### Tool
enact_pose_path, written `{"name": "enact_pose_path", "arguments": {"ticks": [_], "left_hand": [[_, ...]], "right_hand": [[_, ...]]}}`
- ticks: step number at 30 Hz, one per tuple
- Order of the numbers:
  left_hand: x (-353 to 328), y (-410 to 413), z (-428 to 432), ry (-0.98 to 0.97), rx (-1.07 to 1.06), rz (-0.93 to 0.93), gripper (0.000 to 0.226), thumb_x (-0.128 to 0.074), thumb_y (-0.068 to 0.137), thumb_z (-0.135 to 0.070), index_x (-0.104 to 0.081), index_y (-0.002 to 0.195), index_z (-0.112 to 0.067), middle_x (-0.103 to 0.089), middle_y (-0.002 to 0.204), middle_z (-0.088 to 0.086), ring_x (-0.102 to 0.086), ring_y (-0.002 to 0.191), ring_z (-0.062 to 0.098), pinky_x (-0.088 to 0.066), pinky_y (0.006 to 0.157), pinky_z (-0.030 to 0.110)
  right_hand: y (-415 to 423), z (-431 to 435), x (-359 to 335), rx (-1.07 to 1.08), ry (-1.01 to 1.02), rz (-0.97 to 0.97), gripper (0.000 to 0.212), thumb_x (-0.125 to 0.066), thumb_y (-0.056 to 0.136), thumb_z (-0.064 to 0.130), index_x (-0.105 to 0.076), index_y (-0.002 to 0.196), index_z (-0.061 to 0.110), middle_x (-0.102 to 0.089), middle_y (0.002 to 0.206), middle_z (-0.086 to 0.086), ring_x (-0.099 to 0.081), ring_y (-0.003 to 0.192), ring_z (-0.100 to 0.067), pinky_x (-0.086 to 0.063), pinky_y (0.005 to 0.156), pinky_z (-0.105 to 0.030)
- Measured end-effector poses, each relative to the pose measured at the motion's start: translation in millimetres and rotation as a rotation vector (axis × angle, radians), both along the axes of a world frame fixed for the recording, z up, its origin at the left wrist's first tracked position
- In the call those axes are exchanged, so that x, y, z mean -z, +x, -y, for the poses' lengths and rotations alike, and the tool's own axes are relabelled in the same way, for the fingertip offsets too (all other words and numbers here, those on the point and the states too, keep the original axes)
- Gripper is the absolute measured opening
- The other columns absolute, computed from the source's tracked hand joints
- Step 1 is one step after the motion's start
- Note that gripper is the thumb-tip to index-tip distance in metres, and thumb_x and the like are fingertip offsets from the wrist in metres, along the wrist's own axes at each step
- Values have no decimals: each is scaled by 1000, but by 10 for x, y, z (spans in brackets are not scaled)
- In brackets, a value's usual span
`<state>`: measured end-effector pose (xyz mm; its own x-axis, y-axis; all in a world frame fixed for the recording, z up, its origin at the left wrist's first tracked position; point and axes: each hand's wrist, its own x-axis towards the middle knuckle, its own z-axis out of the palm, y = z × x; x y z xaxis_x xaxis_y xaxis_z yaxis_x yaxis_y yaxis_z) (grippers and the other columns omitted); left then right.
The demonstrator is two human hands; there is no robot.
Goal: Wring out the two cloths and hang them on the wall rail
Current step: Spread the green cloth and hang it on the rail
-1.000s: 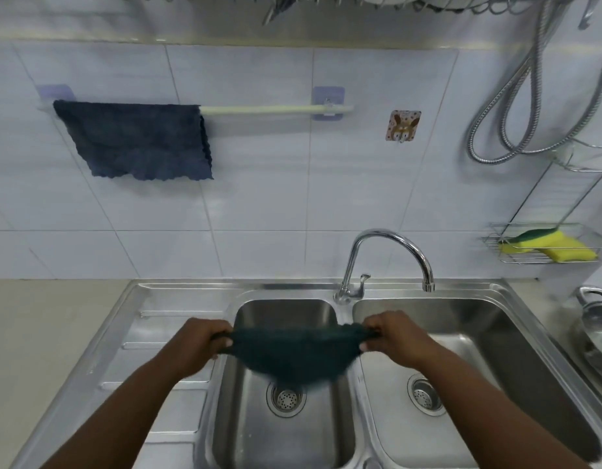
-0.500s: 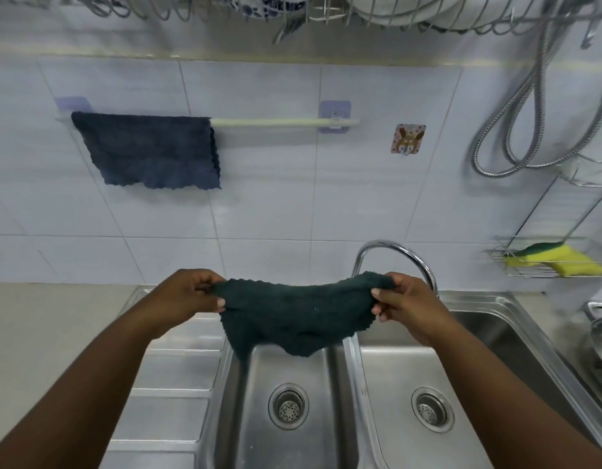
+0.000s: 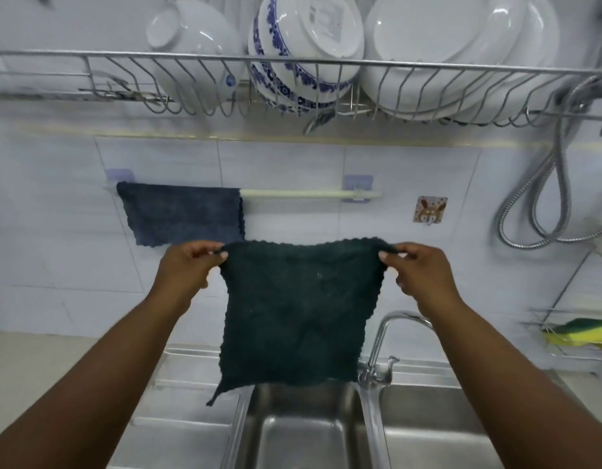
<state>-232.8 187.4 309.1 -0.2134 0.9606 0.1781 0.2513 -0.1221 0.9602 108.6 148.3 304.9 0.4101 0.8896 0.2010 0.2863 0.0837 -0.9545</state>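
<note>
Change since half a second ago: both hands and the dark green cloth (image 3: 301,309) have risen from just above the sink to the height of the wall tiles, and the cloth now hangs flat and fully spread instead of sagging.

Left hand (image 3: 188,265): pinched shut on the cloth's upper left corner. Right hand (image 3: 418,269): pinched shut on the upper right corner. The cloth hangs between them, top edge taut, its lower edge above the left basin of the stainless double sink (image 3: 370,431); one bottom corner trails to a point.

Chrome tap (image 3: 381,346): just right of the cloth, partly behind the right forearm.

Wall rail (image 3: 309,193): white bar, above and behind the held cloth. Blue-grey cloth (image 3: 183,216): draped over the rail's left portion; the right portion is bare.

Rabbit wall hook (image 3: 430,209): right of the rail. Coiled metal hose (image 3: 543,204) and yellow-green sponge (image 3: 577,335) in a wire holder: far right.

Wire dish rack (image 3: 123,55): overhead, holding white plates (image 3: 462,38) and a blue-patterned bowl (image 3: 306,42).
</note>
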Motion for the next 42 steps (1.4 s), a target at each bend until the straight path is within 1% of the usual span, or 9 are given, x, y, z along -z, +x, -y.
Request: {"name": "enact_pose_path", "arguments": {"ticks": [4,13,17,19,21,26,29,34,42], "left_hand": [[-517,16,-249,14,12,107,10,-67,89,-12,-67,99,-15,-64,72,9,-58,58,19,-54,52,27],[-1198,8,-1062,20,67,258,6,-57,96,-10,-57,101,-13,-69,97,14,-70,75,19,-61,55,26],[-1167,68,-1434,-42,79,254,20,-49,99,-8,-50,118,-6,-62,112,15,-66,84,20,-58,58,23],[-1067,72,-1565,-16,20,181,9,-54,96,-5,-54,104,-10,-65,112,16,-66,82,20,-56,66,26],[-954,68,-1649,66,-78,37,13,-60,93,-9,-51,87,-16,-69,107,16,-66,73,17,-56,66,27],[-790,131,-1635,115,-214,-835,34,-51,92,-42,-45,111,-14,-56,96,7,-53,88,26,-41,93,40],[-724,59,-1643,55,-52,-902,31,-39,97,-42,-45,109,-14,-60,104,12,-55,92,29,-44,85,39],[-673,-16,-1636,91,91,-936,39,-28,100,-50,-53,112,-23,-64,112,8,-55,100,27,-43,87,38],[-689,87,-1638,-15,43,-1159,65,-12,97,-60,-54,132,-25,-54,141,6,-47,127,28,-27,107,43]], "right_hand": [[-156,-269,-545,-70,69,-207,11,-69,88,14,-69,99,10,-61,58,-5,-56,44,-18,-44,41,-24],[-429,-1026,-1155,-142,219,-354,4,-62,92,2,-63,94,5,-69,86,-14,-73,84,-29,-62,70,-30],[-498,-1311,-1027,17,282,89,28,-62,88,6,-55,113,17,-67,89,-5,-69,83,-22,-57,75,-21],[-549,-1278,-896,35,345,384,39,-56,89,5,-40,121,19,-60,85,-4,-59,71,-16,-50,61,-18],[-565,-1257,-728,-35,326,640,42,-54,91,10,-32,126,19,-59,87,-7,-58,73,-21,-48,66,-27],[-564,-1344,-522,107,266,1264,45,-44,95,39,-32,133,19,-65,97,-8,-58,95,-30,-33,99,-44],[-626,-1358,-607,72,254,1277,39,-35,99,41,-35,131,19,-64,88,-4,-58,83,-29,-35,92,-44],[-559,-1378,-672,41,312,1117,41,-58,92,33,-42,125,14,-45,126,-14,-50,91,-36,-46,74,-40],[-443,-1372,-650,159,345,1396,29,-46,98,30,-66,111,14,-66,92,-14,-54,92,-34,-40,76,-37]]}}
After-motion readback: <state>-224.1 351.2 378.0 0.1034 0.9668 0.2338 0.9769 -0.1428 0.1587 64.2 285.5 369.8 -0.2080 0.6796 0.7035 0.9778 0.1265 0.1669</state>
